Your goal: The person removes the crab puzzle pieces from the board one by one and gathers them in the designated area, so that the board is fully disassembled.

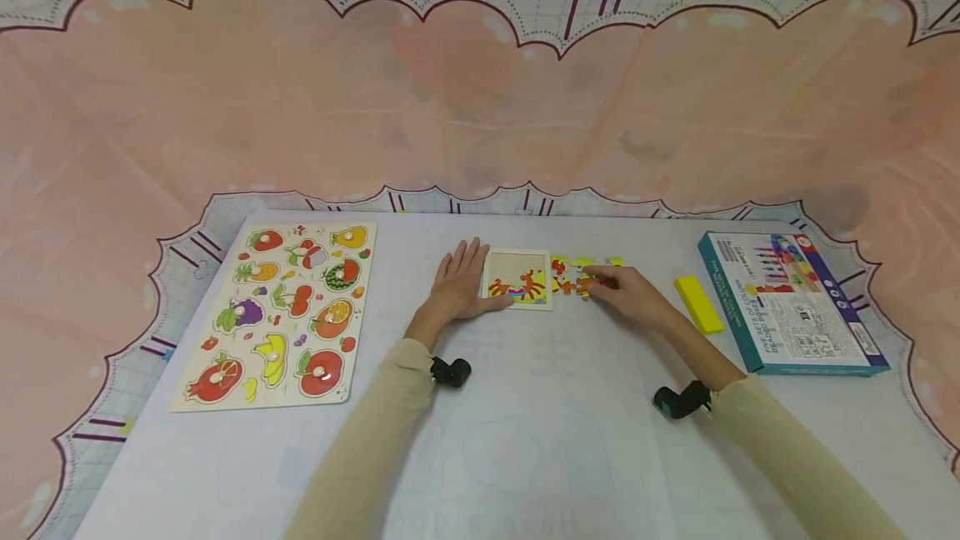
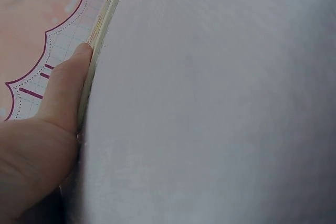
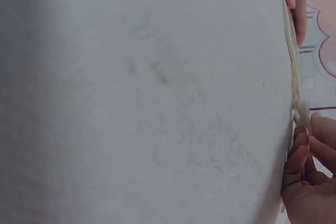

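Observation:
A small jigsaw tray [image 1: 517, 265] with a pale frame lies mid-table in the head view; coloured pieces fill its lower part, and its upper part shows bare board. My left hand [image 1: 455, 283] lies at its left side, fingers straight, with the thumb along the tray's near edge. Just right of the tray is a cluster of jigsaw pieces [image 1: 561, 265] in yellow, orange and red. Over that cluster, my right hand [image 1: 630, 294] pinches a jigsaw piece [image 3: 301, 115] between thumb and fingertips, seen edge-on in the right wrist view. Those fingers hide some pieces from the head camera.
On the left lies a fruit peg board [image 1: 288, 315] with several fruit pieces. A yellow block [image 1: 699, 304] sits to the right, beside a flat teal and white box [image 1: 795, 302]. Patterned cloth [image 1: 480, 132] hangs behind the white table [image 1: 525, 440].

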Demonstrator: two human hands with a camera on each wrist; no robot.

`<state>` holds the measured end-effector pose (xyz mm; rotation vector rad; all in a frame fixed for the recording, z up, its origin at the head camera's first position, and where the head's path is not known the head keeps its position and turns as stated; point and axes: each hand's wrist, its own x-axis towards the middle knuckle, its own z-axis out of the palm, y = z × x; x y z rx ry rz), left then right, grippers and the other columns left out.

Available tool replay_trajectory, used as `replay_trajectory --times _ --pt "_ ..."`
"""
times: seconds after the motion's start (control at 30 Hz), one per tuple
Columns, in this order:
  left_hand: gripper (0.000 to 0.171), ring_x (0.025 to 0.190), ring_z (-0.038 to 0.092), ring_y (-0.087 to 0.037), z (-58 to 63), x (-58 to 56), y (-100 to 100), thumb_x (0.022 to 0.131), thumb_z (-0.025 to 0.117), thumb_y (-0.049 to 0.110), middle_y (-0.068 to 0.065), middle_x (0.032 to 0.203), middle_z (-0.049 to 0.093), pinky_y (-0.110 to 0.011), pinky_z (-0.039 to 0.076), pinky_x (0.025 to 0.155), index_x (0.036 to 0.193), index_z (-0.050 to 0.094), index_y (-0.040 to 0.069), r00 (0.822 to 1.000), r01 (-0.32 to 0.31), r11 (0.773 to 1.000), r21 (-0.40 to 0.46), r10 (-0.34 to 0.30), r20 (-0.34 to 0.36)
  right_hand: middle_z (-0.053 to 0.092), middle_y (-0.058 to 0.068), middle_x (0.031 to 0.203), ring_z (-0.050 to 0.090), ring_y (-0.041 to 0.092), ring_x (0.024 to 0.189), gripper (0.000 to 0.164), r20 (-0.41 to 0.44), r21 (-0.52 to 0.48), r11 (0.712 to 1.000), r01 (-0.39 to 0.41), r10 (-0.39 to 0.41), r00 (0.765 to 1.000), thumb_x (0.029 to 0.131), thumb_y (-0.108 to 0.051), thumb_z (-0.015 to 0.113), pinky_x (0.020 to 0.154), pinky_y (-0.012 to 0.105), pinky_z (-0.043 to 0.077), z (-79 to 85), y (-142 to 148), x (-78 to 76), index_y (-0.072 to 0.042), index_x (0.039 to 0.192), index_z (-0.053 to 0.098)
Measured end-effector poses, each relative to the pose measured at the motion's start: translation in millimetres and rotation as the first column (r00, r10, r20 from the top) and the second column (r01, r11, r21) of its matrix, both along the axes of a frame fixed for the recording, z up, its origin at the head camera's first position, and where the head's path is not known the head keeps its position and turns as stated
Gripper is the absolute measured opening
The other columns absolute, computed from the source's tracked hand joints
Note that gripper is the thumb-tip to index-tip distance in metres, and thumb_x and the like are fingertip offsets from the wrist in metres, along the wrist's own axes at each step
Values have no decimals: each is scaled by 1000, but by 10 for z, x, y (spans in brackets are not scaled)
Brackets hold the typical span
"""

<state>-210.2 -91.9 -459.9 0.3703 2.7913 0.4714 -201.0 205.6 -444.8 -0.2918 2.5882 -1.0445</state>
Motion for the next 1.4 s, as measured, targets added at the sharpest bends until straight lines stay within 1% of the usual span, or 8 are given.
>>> replay_trajectory --times 0.1,0.23,0.47,0.57,0.8,0.9,1.13,1.4 --pt "107 154 -6 -26 3 6 0 83 60 66 -7 166 -2 -46 -1 125 157 5 13 1000 -2 1000 4 2 4 60 15 115 49 24 100 43 12 -8 1000 -7 7 1000 99 -23 55 85 28 44 20 6 3 -7 139 52" --pt "107 154 -6 -26 3 7 -2 83 60 66 -7 166 -2 -46 -1 125 157 6 13 1000 -1 1000 8 1 2 61 15 115 50 25 99 43 -1 4 1000 -14 14 1000 99 -21 56 84 27 44 14 0 -4 -7 139 53" --pt "107 154 -6 -26 21 9 -1 83 60 66 -7 166 -2 -46 -2 125 157 5 13 1000 -4 1000 4 4 4 62 15 105 50 24 94 42 -69 36 999 -35 37 997 97 -17 58 79 26 44 -18 -28 -7 -3 137 54" --pt "106 154 -6 -26 20 7 0 83 60 66 -7 166 -2 -46 -2 125 157 5 14 1000 -3 1000 4 3 6 61 14 104 50 24 94 42 -77 44 999 -28 32 997 97 -17 58 79 27 44 -16 -32 6 -4 137 54" --pt "106 154 -6 -25 31 10 1 83 59 66 -7 166 -2 -45 -1 125 157 5 13 1000 1 1000 0 -1 6 61 15 109 51 25 96 43 -35 23 1000 1 -1 999 97 -20 58 81 25 46 -1 -21 4 -8 138 54" --pt "106 154 -6 -25 37 16 -2 83 59 67 -7 166 -2 -45 -1 125 157 5 14 1000 -1 1000 -5 1 9 61 15 109 51 25 96 43 -39 20 1000 -2 2 999 97 -20 58 81 23 46 -13 -27 0 -8 138 54" --pt "106 154 -6 -25 21 13 4 83 60 67 -7 166 -2 -45 -1 125 157 5 14 1000 -1 1000 -9 1 3 59 11 95 50 22 89 43 -114 76 997 -33 41 993 96 -17 61 74 24 43 -25 -52 8 -4 136 55" --pt "106 154 -6 -26 14 5 1 83 60 66 -7 166 -2 -46 -1 125 157 6 14 1000 -2 1000 -4 2 1 55 8 85 48 20 82 43 -162 154 987 -36 62 985 93 -17 64 68 26 38 -18 -79 -5 -5 134 58"
